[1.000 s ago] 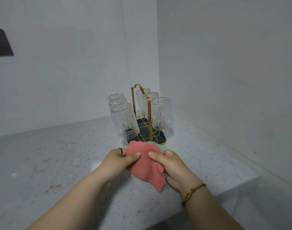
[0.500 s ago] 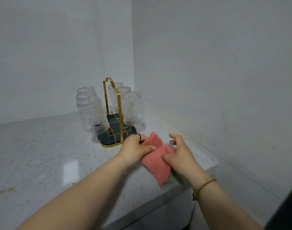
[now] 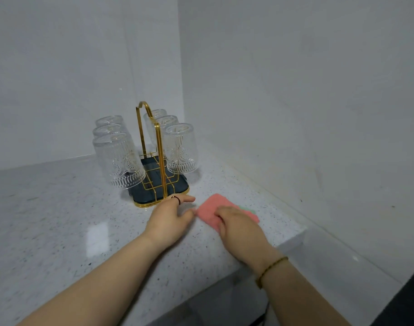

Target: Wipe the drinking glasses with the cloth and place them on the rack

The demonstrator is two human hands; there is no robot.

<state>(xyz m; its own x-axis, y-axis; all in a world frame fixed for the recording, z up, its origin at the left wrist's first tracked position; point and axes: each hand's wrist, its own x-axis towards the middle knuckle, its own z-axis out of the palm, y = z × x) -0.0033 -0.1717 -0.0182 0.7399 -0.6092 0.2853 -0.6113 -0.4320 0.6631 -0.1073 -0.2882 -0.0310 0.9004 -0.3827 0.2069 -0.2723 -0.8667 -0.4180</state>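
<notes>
The flat pink cloth (image 3: 214, 211) lies on the white speckled stone table (image 3: 60, 220) near its front edge, long axis running from 10 to 4 o'clock, pressed under the right hand (image 3: 240, 228) with fingers spread flat on it. The left hand (image 3: 169, 218) rests loosely open just at the cloth's 9 o'clock side, clamping nothing. At 11 o'clock the gold wire rack with a dark tray (image 3: 157, 184) carries six clear embossed drinking glasses (image 3: 117, 160) upside down in the walled corner, with bare table stretching toward 9 o'clock.
</notes>
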